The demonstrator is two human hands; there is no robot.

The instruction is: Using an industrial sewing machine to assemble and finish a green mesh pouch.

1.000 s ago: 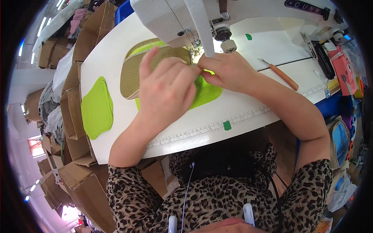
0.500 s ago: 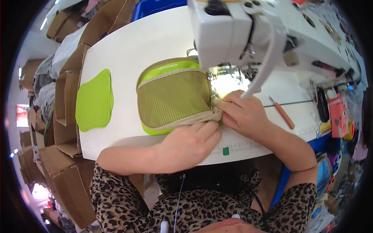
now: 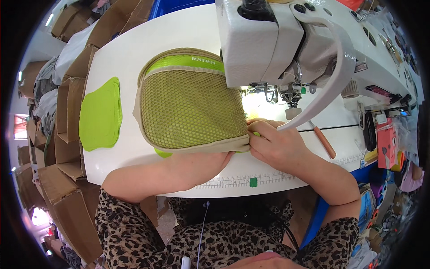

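The olive mesh pouch [image 3: 190,107], with a lime panel, tan binding and zipper edge, lies on the table left of the needle area [image 3: 268,92] of the white sewing machine [image 3: 248,49]. My left hand [image 3: 199,166] is beneath the pouch's front edge, its fingers mostly hidden by it. My right hand [image 3: 273,145] pinches the pouch's lower right corner beside the machine's curved white arm. A stack of lime fabric pieces [image 3: 98,116] lies at the left of the table. A wooden-handled tool [image 3: 324,143] lies right of my right hand.
Cardboard boxes [image 3: 62,197] crowd the left side of the curved white table [image 3: 116,166]. A blue bin [image 3: 168,6] sits behind it. A pink package [image 3: 385,143] and a black item [image 3: 371,130] are at the right. A ruler strip [image 3: 224,181] runs along the front edge.
The view has shifted. My left hand has come down from above the pouch to beneath its front edge. The pouch's mesh face now shows fully, turned slightly, with its corner in my right fingers.
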